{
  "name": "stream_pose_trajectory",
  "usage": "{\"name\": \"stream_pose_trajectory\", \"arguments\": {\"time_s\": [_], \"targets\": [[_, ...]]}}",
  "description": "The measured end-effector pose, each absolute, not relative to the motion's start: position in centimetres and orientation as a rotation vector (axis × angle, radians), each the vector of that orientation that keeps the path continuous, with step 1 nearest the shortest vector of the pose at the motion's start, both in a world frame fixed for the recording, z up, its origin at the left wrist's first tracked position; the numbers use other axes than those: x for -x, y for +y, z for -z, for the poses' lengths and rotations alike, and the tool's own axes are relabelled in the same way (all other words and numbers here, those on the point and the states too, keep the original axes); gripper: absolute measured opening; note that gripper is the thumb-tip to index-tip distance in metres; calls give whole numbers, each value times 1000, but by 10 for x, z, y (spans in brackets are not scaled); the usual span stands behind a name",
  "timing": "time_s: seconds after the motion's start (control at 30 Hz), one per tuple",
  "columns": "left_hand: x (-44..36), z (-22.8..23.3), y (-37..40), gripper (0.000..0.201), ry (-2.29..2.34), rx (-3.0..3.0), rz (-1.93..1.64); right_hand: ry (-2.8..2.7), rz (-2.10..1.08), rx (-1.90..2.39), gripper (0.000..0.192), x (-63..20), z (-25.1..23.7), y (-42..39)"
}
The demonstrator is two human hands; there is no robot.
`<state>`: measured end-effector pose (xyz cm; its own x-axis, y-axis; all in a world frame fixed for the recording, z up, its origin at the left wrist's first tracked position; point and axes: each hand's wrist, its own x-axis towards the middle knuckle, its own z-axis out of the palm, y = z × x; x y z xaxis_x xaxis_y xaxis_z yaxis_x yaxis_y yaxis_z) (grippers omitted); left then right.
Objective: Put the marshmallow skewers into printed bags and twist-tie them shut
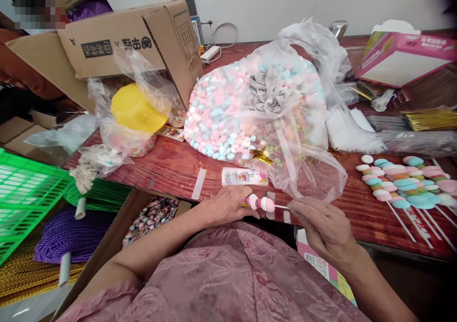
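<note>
My left hand (226, 204) pinches pink and white marshmallow pieces (260, 203) threaded on a thin white stick (282, 207). My right hand (323, 226) grips the stick's other end, just right of the pieces. Both hands hover over the near edge of the red-brown table (171, 167). Right behind them lies a large clear bag of pastel marshmallows (246, 107) and a small printed packet (243, 176). Finished marshmallow skewers (403, 184) lie in a row to the right.
A cardboard box (124, 45) and a bag holding a yellow tub (137, 110) stand at the back left. A green crate (24, 193), spools of ribbon (60, 231) and an open carton of candies (152, 215) sit lower left. A pink box (407, 57) stands back right.
</note>
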<state>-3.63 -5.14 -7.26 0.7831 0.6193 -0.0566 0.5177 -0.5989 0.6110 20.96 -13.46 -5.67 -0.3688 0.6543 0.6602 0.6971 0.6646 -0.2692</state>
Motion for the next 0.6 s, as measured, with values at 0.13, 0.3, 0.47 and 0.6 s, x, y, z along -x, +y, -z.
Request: {"name": "stream_pose_trajectory", "arguments": {"time_s": [0.13, 0.3, 0.47, 0.6], "targets": [[35, 72, -53, 38, 895, -2403, -224, -2076, -68, 1144, 22, -207, 55, -129], [38, 79, -54, 27, 929, -2611, -308, -2035, -295, 1260, 11, -212, 53, -128], [34, 74, -55, 18, 969, -2608, -175, -2202, -184, 1141, 17, -212, 58, -130], [24, 72, -58, 22, 885, -2541, -138, -2269, -14, 1149, 24, -203, 57, -130]]}}
